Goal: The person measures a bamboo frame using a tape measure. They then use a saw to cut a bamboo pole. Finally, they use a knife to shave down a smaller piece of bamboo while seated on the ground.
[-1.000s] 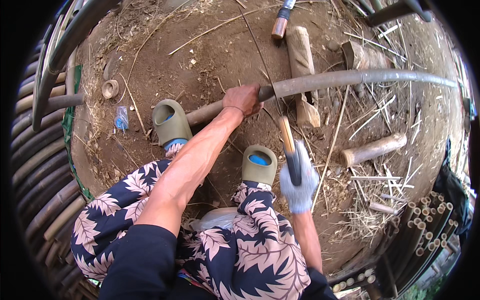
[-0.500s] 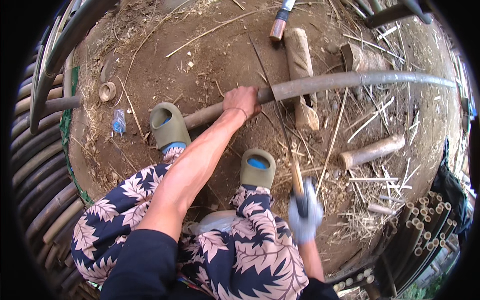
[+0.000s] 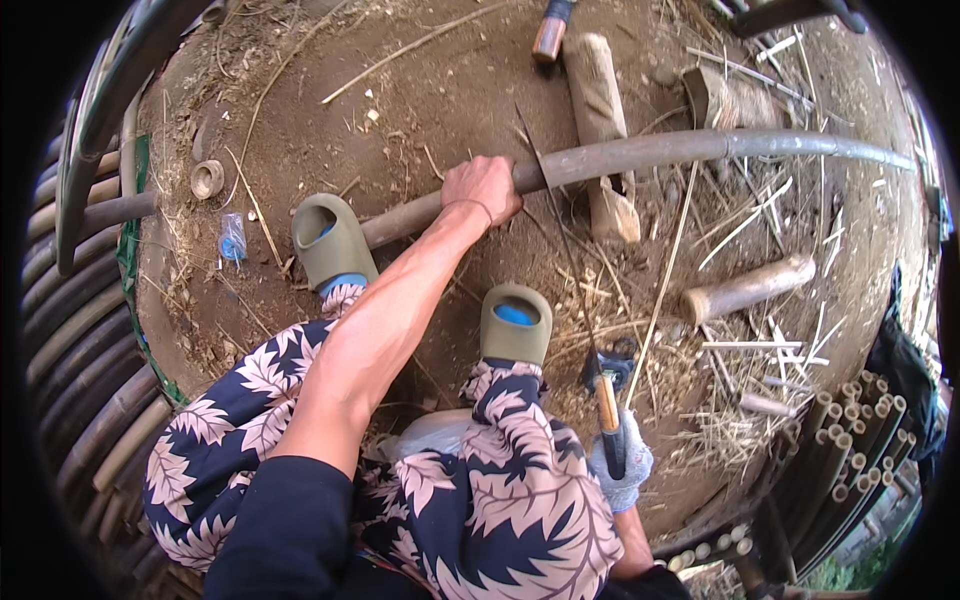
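My bare left hand [image 3: 482, 190] is wrapped round a long grey-brown bamboo pole [image 3: 650, 154], which lies crosswise in front of me. Just right of that hand, the thin blade of a handsaw [image 3: 607, 402] crosses the pole and touches it; how deep the blade sits I cannot tell. In a pale work glove, my right hand [image 3: 622, 464] is closed on the saw's handle, low and to the right. Beneath the pole lies a thick, notched brown log [image 3: 597, 85]. One end of the pole reaches my left clog [image 3: 335, 245].
A cut bamboo piece [image 3: 750, 288] and scattered pale splints lie at right. Bundled bamboo tubes [image 3: 850, 440] stand at lower right, and stacked poles [image 3: 85, 330] line the left. A reddish-handled tool [image 3: 551, 35] lies at the top, a bamboo ring [image 3: 207, 179] at left.
My right hand has drawn the saw back toward me, and its blade tip is nearer the pole. The left hand keeps its hold on the pole. The whole view has shifted slightly.
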`<state>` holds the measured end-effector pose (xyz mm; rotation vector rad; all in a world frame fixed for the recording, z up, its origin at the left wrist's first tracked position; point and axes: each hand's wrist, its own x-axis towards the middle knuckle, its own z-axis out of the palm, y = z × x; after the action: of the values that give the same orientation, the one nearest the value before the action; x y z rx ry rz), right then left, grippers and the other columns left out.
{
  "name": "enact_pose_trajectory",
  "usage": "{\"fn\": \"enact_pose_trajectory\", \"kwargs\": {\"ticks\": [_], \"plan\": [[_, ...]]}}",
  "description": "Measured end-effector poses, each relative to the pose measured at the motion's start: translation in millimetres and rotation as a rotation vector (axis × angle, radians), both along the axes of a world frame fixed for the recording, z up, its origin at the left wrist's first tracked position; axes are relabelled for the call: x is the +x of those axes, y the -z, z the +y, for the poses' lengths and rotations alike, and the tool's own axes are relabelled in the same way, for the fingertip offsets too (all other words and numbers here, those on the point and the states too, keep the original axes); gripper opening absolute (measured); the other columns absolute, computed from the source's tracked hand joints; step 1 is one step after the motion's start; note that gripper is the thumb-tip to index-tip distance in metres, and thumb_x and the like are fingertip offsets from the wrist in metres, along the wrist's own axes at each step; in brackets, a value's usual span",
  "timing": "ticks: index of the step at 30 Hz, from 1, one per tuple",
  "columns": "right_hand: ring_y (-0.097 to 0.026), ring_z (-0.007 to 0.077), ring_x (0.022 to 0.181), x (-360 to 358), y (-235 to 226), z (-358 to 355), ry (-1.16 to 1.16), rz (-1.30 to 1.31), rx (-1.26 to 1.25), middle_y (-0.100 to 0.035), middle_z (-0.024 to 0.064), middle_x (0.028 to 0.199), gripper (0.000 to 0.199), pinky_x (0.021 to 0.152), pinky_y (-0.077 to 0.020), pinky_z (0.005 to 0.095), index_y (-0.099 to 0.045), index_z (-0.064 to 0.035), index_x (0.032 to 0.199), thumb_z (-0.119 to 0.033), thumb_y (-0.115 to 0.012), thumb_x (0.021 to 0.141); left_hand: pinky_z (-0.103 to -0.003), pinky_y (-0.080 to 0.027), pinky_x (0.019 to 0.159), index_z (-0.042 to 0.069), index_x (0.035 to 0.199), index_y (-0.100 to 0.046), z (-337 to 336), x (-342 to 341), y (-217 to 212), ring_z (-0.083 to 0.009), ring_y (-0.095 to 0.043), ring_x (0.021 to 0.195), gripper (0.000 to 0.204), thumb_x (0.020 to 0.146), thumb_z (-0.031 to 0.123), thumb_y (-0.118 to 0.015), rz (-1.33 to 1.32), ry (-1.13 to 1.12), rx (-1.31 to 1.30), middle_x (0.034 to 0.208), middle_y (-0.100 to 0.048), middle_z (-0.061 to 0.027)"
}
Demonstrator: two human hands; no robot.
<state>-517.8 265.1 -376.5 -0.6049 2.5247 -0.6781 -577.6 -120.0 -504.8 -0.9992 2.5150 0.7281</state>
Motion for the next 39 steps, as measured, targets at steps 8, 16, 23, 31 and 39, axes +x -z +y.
{"fn": "enact_pose_trajectory", "kwargs": {"ticks": [8,16,23,31,39], "plan": [[-0.071,0.0328,0.076,-20,35,-32,-0.056,0.145,-0.276,-0.071,0.0189,0.104,0.051,0.068,-0.0555,0.0379,-0.061,-0.0014,0.129,-0.007,-0.069,0.078,-0.043,-0.056,0.089,0.013,0.113,-0.07,-21,-11,-14,-0.0325,-0.07,0.101,0.04,0.078,0.031,-0.077,-0.07,-0.041,-0.011,0.107,-0.073,-0.0152],[-0.07,0.0314,0.07,-40,-5,-28,-0.124,0.068,0.076,-0.071,0.0169,0.087,0.043,0.064,-0.0551,0.0379,-0.064,-0.0059,0.125,-0.01,-0.068,0.082,-0.046,-0.055,0.085,0.013,0.112,-0.068,-14,-7,-3,-0.0366,-0.07,0.097,0.041,0.075,0.027,-0.077,-0.049,-0.075,-0.036,0.1,-0.073,-0.0179],[-0.07,0.034,0.067,-67,35,-91,-0.085,0.077,-0.3,-0.069,0.0198,0.082,0.051,0.06,-0.0542,0.0379,-0.06,-0.0046,0.13,-0.009,-0.068,0.079,-0.047,-0.055,0.083,0.012,0.109,-0.068,-10,7,2,-0.0374,-0.07,0.094,0.039,0.074,0.027,-0.077,-0.02,-0.054,-0.006,0.097,-0.072,-0.019],[-0.071,0.0297,0.074,-69,51,-105,-0.065,0.026,-0.254,-0.071,0.0195,0.092,0.05,0.068,-0.0548,0.0373,-0.06,-0.0013,0.129,-0.005,-0.068,0.08,-0.046,-0.056,0.084,0.011,0.103,-0.071,-6,-7,-9,-0.035,-0.07,0.096,0.035,0.074,0.029,-0.077,-0.045,-0.057,-0.064,0.097,-0.073,-0.0168],[-0.071,0.0333,0.068,-24,33,-6,-0.084,0.202,-0.096,-0.072,0.0163,0.086,0.038,0.06,-0.0556,0.0397,-0.067,-0.0122,0.117,-0.007,-0.068,0.08,-0.046,-0.056,0.086,0.009,0.098,-0.072,-10,-6,-7,-0.0356,-0.07,0.099,0.026,0.075,0.021,-0.073,-0.042,-0.084,-0.031,0.102,-0.072,-0.0193]]}}
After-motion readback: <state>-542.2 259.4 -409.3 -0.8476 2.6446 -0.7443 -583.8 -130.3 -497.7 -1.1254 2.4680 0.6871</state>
